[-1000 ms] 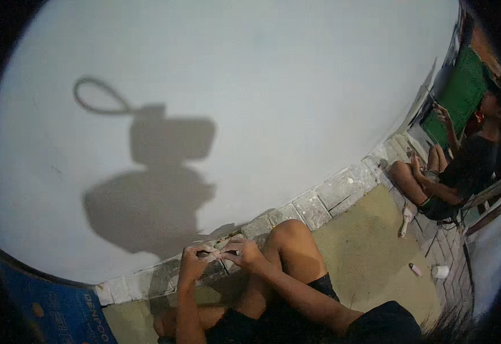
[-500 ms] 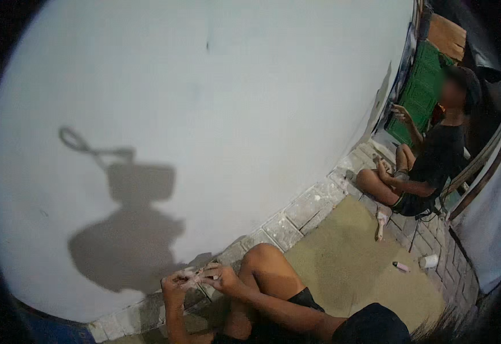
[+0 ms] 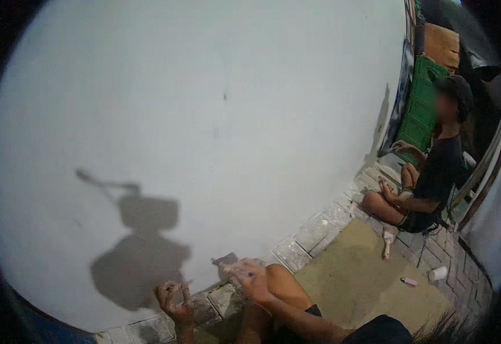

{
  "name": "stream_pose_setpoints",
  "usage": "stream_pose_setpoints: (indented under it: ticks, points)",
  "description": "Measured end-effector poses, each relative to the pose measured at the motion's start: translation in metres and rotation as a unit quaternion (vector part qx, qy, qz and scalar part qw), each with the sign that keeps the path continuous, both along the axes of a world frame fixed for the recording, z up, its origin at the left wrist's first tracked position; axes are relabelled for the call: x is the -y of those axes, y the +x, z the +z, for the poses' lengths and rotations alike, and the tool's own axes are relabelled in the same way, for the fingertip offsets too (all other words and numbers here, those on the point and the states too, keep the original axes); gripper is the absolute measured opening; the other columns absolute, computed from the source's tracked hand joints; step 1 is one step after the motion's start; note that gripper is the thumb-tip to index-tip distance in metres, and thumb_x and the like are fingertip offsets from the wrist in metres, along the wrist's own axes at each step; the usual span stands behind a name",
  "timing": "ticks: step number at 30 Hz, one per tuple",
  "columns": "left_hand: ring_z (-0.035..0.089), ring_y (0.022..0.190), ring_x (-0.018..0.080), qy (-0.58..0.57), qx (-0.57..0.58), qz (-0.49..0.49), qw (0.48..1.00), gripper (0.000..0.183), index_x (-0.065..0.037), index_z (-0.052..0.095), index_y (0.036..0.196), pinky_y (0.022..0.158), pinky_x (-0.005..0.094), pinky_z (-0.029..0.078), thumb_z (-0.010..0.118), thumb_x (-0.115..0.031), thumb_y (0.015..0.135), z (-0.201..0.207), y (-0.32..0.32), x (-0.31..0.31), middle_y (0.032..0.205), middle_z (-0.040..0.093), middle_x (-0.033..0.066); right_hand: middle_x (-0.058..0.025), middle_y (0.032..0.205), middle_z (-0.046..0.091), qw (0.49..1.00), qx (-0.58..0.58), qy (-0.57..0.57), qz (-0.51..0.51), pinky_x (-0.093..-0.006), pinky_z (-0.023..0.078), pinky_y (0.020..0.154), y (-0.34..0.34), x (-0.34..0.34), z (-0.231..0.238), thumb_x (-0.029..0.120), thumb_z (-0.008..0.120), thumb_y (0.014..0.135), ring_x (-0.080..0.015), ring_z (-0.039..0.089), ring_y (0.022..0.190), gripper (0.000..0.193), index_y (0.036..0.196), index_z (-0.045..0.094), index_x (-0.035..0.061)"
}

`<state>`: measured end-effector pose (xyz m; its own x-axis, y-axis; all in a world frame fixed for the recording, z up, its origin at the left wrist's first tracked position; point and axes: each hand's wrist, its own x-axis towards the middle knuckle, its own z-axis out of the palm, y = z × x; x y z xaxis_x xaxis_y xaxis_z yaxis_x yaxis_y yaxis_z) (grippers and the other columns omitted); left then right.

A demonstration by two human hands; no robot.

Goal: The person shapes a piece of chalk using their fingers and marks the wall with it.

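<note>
Low in the frame, the left hand (image 3: 174, 303) curls half-closed, thumb near fingertips, apparently pinching nothing I can make out. The right hand (image 3: 250, 278), above the bent knee (image 3: 279, 281), seems to nip a small thin thing (image 3: 249, 274); blur keeps me unsure. With the hands apart, I'd judge it could slip onto the pavers (image 3: 296, 249) beside the white wall (image 3: 204, 114) and vanish in the dim light. At right, another person (image 3: 428, 178) sits by a green crate (image 3: 422, 109).
</note>
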<state>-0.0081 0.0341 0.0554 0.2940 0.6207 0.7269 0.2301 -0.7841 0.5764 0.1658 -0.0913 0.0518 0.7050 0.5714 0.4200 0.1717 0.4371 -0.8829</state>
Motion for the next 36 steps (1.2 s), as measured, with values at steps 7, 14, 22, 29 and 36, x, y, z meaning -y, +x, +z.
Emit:
stream_pose_setpoints:
  ticks: [7,14,22,29,36]
  points:
    - [0.027,0.126,0.0377,0.185,-0.043,0.224,0.956,0.056,-0.01,0.054,0.121,0.097,0.0567,0.029,0.077,-0.026,0.072,0.023,-0.025,-0.032,0.135,0.028,0.0186,-0.0055,0.073,0.063,0.965,0.111,0.063,-0.227,-0.023,0.04,0.058,0.044,-0.02,0.107,0.003,0.072,0.075,-0.0101,0.054,0.066,0.005,0.08,0.07,0.0009]
    - [0.013,0.135,0.0374,0.16,-0.143,0.271,0.938,0.091,-0.017,0.035,0.139,0.103,0.0582,0.018,0.082,-0.038,0.064,0.033,-0.035,-0.051,0.147,0.015,0.0183,-0.0046,0.069,0.061,0.927,0.211,0.113,-0.288,-0.0221,0.041,0.055,0.057,-0.041,0.175,0.001,0.072,0.075,-0.0089,0.052,0.063,0.009,0.084,0.071,0.0005]
    - [0.019,0.133,0.0374,0.156,-0.131,0.259,0.944,0.105,-0.018,0.03,0.142,0.102,0.0518,0.029,0.087,-0.033,0.055,0.03,-0.034,-0.054,0.148,0.015,0.018,-0.0078,0.072,0.062,0.92,0.205,0.136,-0.306,-0.0229,0.044,0.056,0.062,-0.064,0.177,-0.002,0.072,0.073,-0.0113,0.054,0.062,0.014,0.087,0.07,-0.0008]
    - [0.021,0.132,0.0361,0.148,-0.147,0.274,0.939,0.103,-0.017,0.031,0.141,0.102,0.0523,0.029,0.085,-0.039,0.056,0.027,-0.034,-0.06,0.148,0.015,0.0174,-0.0058,0.071,0.059,0.879,0.284,0.188,-0.334,-0.0221,0.043,0.052,0.067,-0.077,0.168,-0.005,0.072,0.072,-0.0107,0.053,0.062,0.02,0.091,0.07,-0.0001]
    - [0.018,0.134,0.0369,0.14,-0.161,0.276,0.937,0.1,-0.019,0.032,0.141,0.104,0.0564,0.019,0.081,-0.047,0.059,0.024,-0.035,-0.06,0.148,0.013,0.0175,-0.0031,0.067,0.055,0.856,0.288,0.18,-0.389,-0.0219,0.037,0.046,0.064,-0.083,0.163,-0.006,0.072,0.072,-0.0081,0.046,0.058,0.02,0.091,0.07,0.0007]
